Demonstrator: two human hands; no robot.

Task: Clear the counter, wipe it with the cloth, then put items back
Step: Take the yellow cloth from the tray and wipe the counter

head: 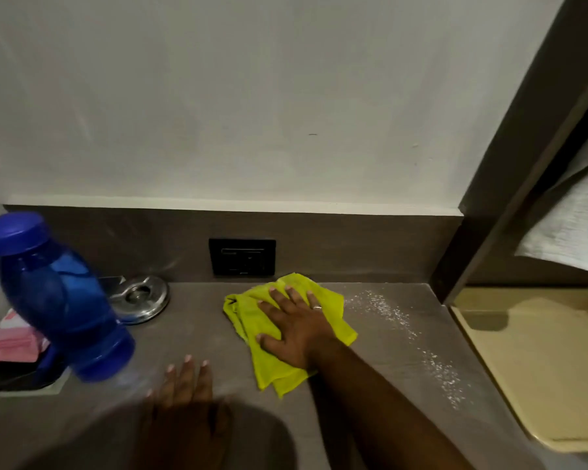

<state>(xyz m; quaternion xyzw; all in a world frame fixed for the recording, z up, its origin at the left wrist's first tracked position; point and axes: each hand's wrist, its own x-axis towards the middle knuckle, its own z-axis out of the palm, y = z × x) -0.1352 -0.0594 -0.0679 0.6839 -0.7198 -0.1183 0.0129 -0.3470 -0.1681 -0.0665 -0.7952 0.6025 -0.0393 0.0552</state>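
While the yellow cloth (286, 330) is being pressed flat against the grey worktop (197, 320) near its middle, just in front of the back upstand and its black socket (242, 257), it is being covered by the right hand (294, 329), whose grip is being kept spread and open, fingers splayed on the fabric and not clamped round it. The left hand (184, 398) is being held low at the near edge, blurred, fingers extended and nothing being gripped. The cloth is being judged soft, light and limp, folded in loose layers that are likely to bunch or slide apart; it is best being taken under a flat palm for wiping, or pinched at a gathered fold for lifting. White specks (401, 322) are being left scattered to the right of the cloth, running toward the near right edge, so that stretch is being judged still unwiped. Open room is being offered there, though it is being bounded by the dark upright frame (510, 164) and the drop beside the tan tray (530, 361). To the left, room is being narrowed by a blue bottle (58, 300), which appears tilted and blurred, and a round metal ashtray (140, 296) just behind it, so the worktop is being judged not fully cleared.
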